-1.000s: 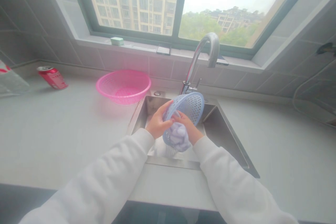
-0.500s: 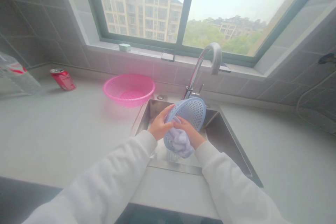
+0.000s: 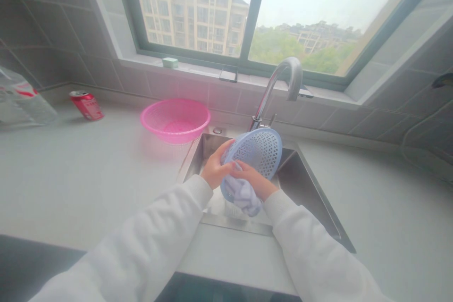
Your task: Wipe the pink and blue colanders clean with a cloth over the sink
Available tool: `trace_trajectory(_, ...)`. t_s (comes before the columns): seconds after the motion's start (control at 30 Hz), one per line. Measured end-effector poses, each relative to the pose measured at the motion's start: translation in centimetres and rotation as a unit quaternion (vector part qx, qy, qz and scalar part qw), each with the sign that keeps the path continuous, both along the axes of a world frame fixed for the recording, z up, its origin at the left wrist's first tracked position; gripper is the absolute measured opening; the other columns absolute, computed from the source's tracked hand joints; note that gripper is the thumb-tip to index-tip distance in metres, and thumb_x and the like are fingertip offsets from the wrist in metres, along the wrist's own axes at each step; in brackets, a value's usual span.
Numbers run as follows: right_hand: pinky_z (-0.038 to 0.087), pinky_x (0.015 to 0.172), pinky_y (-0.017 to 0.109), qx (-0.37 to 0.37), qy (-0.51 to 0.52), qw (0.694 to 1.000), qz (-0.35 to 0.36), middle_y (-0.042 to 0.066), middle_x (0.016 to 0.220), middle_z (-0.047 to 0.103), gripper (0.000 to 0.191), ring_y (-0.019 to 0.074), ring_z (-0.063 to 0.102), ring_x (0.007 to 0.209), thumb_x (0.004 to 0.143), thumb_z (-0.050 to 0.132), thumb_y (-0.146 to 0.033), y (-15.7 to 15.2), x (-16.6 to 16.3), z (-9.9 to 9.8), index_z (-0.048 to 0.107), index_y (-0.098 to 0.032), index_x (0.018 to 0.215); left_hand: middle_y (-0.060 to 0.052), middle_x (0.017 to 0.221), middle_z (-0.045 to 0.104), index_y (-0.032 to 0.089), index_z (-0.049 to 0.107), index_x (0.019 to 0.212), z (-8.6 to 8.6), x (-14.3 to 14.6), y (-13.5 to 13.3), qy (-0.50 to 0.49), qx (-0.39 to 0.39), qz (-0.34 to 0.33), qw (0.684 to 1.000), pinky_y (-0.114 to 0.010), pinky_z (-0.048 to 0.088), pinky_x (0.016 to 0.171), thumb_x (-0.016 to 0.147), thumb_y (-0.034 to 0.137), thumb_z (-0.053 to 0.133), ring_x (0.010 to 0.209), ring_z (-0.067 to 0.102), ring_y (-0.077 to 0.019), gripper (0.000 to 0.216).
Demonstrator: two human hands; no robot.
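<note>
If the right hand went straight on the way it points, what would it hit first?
Most likely the left hand, just ahead at the rim of the blue basket. The right hand grips the cloth. Depth is hard to judge, so the rim could come first.

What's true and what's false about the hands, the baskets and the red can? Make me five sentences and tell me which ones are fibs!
1. The left hand holds the blue basket. True.
2. The right hand has nothing in it. False: it holds a pale cloth.
3. The red can is to the left of the pink basket. True.
4. The pink basket is up on the windowsill. False: it sits on the counter, left of the sink.
5. The blue basket is tilted. True.
</note>
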State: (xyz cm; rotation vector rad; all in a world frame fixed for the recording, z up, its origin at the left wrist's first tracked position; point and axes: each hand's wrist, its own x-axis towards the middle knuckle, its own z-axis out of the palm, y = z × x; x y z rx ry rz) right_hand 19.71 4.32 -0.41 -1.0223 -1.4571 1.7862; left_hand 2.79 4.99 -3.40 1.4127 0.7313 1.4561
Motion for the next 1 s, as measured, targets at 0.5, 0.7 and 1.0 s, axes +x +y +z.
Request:
trace_trajectory(0.5, 0.052, 0.102, 0.045, 0.017, -0.005, 1.0, 0.007, 0.005, 0.115, 0.077, 0.051, 0.0267, 0.071, 0.106, 0.073, 0.081, -0.042, -0.1, -0.2, -0.5, 0.071, -0.025, 0.12, -0.01, 0.148, 0.062, 0.024, 0.055, 0.148, 0.5, -0.3, -0.3, 0.02, 0.022, 0.043, 0.999, -0.051, 0.039, 0.122, 0.077, 0.035, 0.074, 0.139, 0.055, -0.0351, 0.074)
trace_trajectory(0.7, 0.038, 0.115, 0.056, 0.166, -0.217, 0.961, 0.045, 0.01, 0.119, 0.077, 0.03, 0.0354, 0.064, 0.121, 0.076, 0.076, -0.026, 0.7, 0.5, -1.7, 0.08, -0.022, 0.106, -0.01, 0.151, 0.059, 0.021, 0.056, 0.147, 1.2, -0.6, -0.5, 0.104, 0.027, 0.066, 0.992, -0.052, 0.034, 0.125, 0.075, 0.029, 0.074, 0.142, 0.052, -0.0358, 0.074)
trace_trajectory(1.0, 0.052, 0.101, 0.045, 0.041, -0.051, 0.998, 0.019, 0.006, 0.112, 0.078, 0.042, 0.027, 0.071, 0.103, 0.076, 0.079, -0.037, -0.1, -0.2, -0.7, 0.076, -0.024, 0.115, -0.01, 0.148, 0.062, 0.022, 0.053, 0.149, 0.7, -0.6, -0.5, 0.055, 0.017, 0.063, 0.996, -0.051, 0.039, 0.122, 0.079, 0.033, 0.071, 0.139, 0.056, -0.0342, 0.073)
